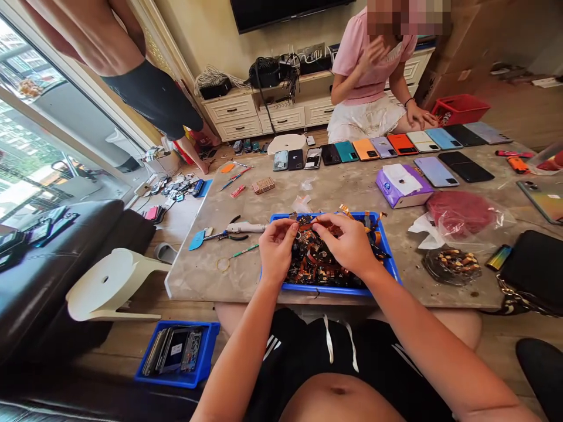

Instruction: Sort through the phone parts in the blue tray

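Observation:
A blue tray [391, 264] at the near edge of the marble table [343, 187] holds a heap of small phone parts and orange flex cables [314, 264]. My left hand [276, 251] and my right hand [347, 243] are both over the heap, fingers curled. Between them they pinch an orange flex cable [315, 223] just above the pile. Exactly which piece each finger grips is hidden.
A row of phones [382, 146] lines the far side of the table. Tweezers and tools [233, 231] lie left of the tray, a purple tissue box [402, 184] and red bag [460, 214] to its right. Another person in pink kneels opposite; a second stands at left. A white stool [109, 284] and blue floor tray [178, 354] sit beside me.

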Tool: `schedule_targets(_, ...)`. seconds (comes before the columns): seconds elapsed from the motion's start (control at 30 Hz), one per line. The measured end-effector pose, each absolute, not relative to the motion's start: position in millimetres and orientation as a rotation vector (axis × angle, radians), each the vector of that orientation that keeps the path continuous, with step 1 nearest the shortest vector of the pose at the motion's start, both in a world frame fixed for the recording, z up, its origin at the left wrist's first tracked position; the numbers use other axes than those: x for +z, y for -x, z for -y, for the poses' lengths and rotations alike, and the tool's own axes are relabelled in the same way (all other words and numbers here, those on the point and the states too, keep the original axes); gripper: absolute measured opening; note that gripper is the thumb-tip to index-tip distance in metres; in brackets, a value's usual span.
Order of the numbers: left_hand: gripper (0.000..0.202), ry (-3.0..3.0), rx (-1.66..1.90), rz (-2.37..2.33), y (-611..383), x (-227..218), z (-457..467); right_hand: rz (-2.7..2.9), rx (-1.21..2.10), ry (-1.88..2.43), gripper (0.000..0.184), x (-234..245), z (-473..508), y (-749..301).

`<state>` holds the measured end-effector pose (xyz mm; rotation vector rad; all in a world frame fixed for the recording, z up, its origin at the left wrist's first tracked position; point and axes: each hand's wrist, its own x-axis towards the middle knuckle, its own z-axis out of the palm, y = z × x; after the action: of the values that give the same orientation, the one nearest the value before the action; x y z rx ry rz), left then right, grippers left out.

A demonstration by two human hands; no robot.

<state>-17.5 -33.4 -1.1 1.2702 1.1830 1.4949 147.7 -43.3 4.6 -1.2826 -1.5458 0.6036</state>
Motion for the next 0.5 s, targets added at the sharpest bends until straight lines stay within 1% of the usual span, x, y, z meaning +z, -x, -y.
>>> schedule_targets(0.33, 0.025, -1.24, 1.553, -1.245, 18.2, -1.7, 31.0, 1.218, 0.427, 1.382, 0.02, 5.0, 43.9, -153.5)
schedule_targets(0.4, 0.025, -1.217, 1.577, -1.244, 19.5, -3.9, 29.8, 1.244, 0.333, 1.402, 0.022, 4.6, 43.3, -155.0)
schedule_targets(0.5, 0.024, -1.185, 1.607, -1.225, 20.7, -7.4, 28.2, 1.326, 0.101, 1.433, 0.029, 5.4, 43.4, -155.2)
